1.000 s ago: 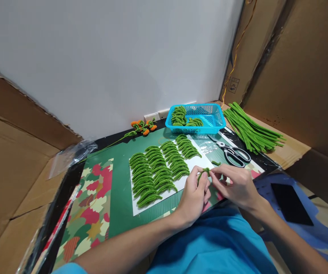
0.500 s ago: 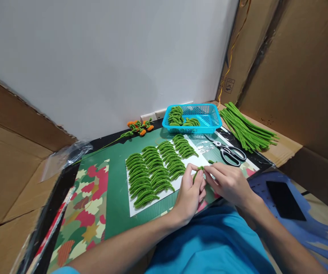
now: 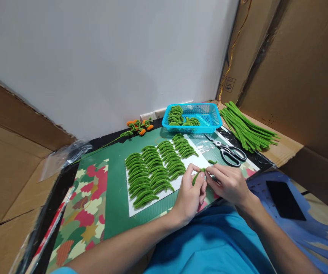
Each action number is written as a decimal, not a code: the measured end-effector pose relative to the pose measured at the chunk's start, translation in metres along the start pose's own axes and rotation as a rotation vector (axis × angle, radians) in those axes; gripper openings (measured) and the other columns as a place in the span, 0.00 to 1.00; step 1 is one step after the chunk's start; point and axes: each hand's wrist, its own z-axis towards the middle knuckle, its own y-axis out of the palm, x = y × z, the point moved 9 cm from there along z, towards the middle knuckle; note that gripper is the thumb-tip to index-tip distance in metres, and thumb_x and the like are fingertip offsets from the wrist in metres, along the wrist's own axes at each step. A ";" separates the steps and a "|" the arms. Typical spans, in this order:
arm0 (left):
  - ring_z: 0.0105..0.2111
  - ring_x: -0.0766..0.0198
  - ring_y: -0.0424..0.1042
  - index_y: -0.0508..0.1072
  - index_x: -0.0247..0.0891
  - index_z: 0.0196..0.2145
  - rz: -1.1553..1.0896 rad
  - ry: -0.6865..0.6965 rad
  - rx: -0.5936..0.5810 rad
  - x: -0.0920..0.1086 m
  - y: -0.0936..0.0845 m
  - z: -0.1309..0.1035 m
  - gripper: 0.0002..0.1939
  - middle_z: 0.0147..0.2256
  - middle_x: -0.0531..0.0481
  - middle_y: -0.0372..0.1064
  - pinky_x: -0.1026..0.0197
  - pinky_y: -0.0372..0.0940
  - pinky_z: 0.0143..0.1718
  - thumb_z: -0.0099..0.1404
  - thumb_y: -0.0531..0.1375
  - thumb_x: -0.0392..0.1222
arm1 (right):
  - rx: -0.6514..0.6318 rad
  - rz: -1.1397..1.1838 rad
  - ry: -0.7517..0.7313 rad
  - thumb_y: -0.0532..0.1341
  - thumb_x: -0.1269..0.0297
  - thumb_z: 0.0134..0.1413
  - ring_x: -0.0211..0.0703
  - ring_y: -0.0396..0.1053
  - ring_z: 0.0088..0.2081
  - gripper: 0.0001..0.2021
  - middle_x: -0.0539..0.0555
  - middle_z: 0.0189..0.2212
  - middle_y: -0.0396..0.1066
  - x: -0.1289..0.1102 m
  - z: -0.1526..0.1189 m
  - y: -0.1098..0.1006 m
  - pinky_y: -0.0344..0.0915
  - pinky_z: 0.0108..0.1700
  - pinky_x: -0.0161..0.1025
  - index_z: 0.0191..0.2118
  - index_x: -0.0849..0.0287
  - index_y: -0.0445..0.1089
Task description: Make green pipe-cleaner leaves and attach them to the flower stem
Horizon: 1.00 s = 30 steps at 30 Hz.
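Observation:
Between my two hands is a short green pipe cleaner (image 3: 196, 178), bent, with one end hanging down beside my left fingers. My left hand (image 3: 191, 190) pinches it between thumb and forefinger. The fingertips of my right hand (image 3: 229, 184) close on its other end, touching the left fingertips. Just beyond the right hand lies a loose green piece (image 3: 212, 162). To the left, a white sheet (image 3: 137, 211) carries rows of curved green pipe cleaner leaves (image 3: 139, 179) in several columns.
A blue basket (image 3: 209, 130) with more green leaves stands at the back. Scissors (image 3: 229, 152) lie right of the sheet, near a bundle of long green pipe cleaners (image 3: 248, 129). An orange-and-green flower stem (image 3: 139, 127) is at the back left. Cardboard walls flank the table; a black phone-like slab (image 3: 285, 200) lies right.
My right hand has shifted slightly right and down, showing more of the loose green piece behind it. The pipe cleaner stays between both hands.

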 end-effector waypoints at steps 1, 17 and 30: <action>0.13 0.75 0.52 0.57 0.45 0.40 0.002 0.003 -0.001 0.000 0.000 0.000 0.16 0.22 0.65 0.59 0.73 0.49 0.15 0.76 0.58 0.55 | -0.003 -0.014 -0.009 0.59 0.72 0.71 0.38 0.66 0.25 0.10 0.49 0.25 0.72 0.000 0.000 0.000 0.59 0.32 0.38 0.36 0.58 0.73; 0.15 0.75 0.54 0.58 0.44 0.39 0.054 0.053 0.046 0.001 0.001 0.000 0.18 0.22 0.65 0.59 0.74 0.51 0.16 0.76 0.59 0.57 | -0.068 -0.074 -0.082 0.55 0.72 0.74 0.39 0.66 0.25 0.11 0.49 0.23 0.69 -0.005 -0.002 0.004 0.56 0.31 0.40 0.39 0.60 0.73; 0.16 0.71 0.54 0.58 0.45 0.40 0.244 0.057 0.054 0.001 -0.002 -0.001 0.15 0.22 0.64 0.58 0.69 0.52 0.20 0.78 0.55 0.57 | -0.112 -0.076 -0.084 0.54 0.71 0.75 0.40 0.69 0.24 0.13 0.50 0.23 0.73 -0.003 -0.002 0.006 0.55 0.31 0.40 0.37 0.59 0.72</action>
